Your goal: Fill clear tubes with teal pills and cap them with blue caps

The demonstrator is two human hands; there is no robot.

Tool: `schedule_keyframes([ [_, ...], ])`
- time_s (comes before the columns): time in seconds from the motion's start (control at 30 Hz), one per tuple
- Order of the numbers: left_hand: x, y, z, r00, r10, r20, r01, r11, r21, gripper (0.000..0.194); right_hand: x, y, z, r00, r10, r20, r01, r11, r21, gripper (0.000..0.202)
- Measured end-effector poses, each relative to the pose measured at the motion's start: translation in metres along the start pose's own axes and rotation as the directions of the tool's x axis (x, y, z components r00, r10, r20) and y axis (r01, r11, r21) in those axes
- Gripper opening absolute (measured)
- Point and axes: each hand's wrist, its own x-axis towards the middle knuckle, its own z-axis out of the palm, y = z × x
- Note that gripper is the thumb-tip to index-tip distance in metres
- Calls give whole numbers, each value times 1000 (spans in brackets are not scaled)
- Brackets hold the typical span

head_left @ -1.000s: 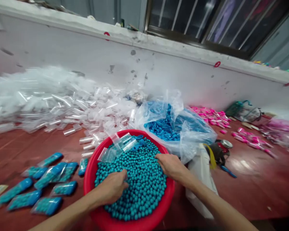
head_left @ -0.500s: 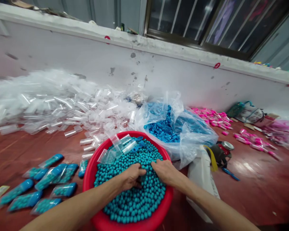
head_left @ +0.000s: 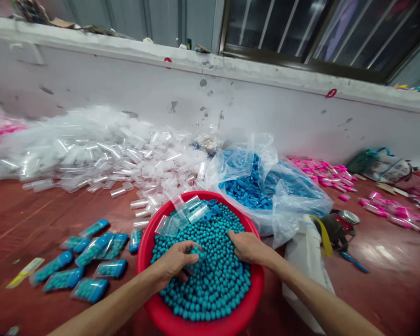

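A red basin (head_left: 257,284) holds many teal beads (head_left: 210,291). Over the beads at the basin's left, my left hand (head_left: 177,263) is curled round a clear tube with teal beads in it. My right hand (head_left: 247,246) is at the right side of the basin, its fingers closed at the beads; whatever it may hold is hidden. Several clear empty tubes (head_left: 168,226) and blue caps (head_left: 212,212) lie on the beads near the basin's back rim.
Filled blue-capped tubes (head_left: 96,249) lie on the red floor at left. Behind spreads a heap of clear tubes (head_left: 108,149). A plastic bag of blue caps (head_left: 245,186) stands behind the basin; pink-capped pieces (head_left: 325,173) and a white sack (head_left: 304,261) are at right.
The view has shifted, so the scene sits further right. My left hand has lifted and turned, showing the bead-filled tube. My right hand stays low at the beads.
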Motion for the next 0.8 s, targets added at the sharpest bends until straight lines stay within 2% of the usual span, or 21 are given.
schedule_keyframes([
  [0.07,-1,-1,2,1000,-3,-3,3,1000,25,33,6,1,-4,998,-27,50,22,996,90,29],
  [0.13,-2,-2,4,1000,-4,-1,4,1000,5,34,11,-2,-8,993,-68,100,33,949,313,32],
  [0.17,-1,-2,4,1000,-3,2,4,1000,-16,36,13,-3,-10,989,-99,106,39,884,466,34],
  [0.23,-1,-3,3,1000,-2,12,3,998,-64,38,14,-6,-15,989,-132,62,46,685,727,38],
  [0.27,-1,-3,2,1000,-3,14,4,997,-81,39,13,-7,-17,993,-112,24,51,621,782,38],
  [0.3,-1,-4,1,1000,-4,16,5,996,-93,39,10,-6,-20,997,-73,-24,65,627,776,35],
  [0.33,0,-4,0,1000,-3,14,5,995,-100,38,5,-6,-22,996,-27,-83,78,689,721,30],
  [0.4,1,-6,-1,1000,-1,9,1,995,-96,36,-8,-6,-24,979,22,-204,81,872,482,21],
  [0.47,2,-8,-1,1000,1,5,-1,998,-62,35,-22,-9,-21,965,-57,-255,104,979,177,21],
  [0.53,4,-9,-1,1000,13,12,-12,1000,-17,35,-33,-15,-13,962,-187,-200,180,982,-52,25],
  [0.63,6,-9,1,999,28,20,-29,999,25,34,-32,-23,3,943,-315,-108,283,928,-241,22],
  [0.8,5,-6,1,999,1,42,0,1000,-14,34,-15,-25,11,945,-303,-126,244,906,-346,22],
])
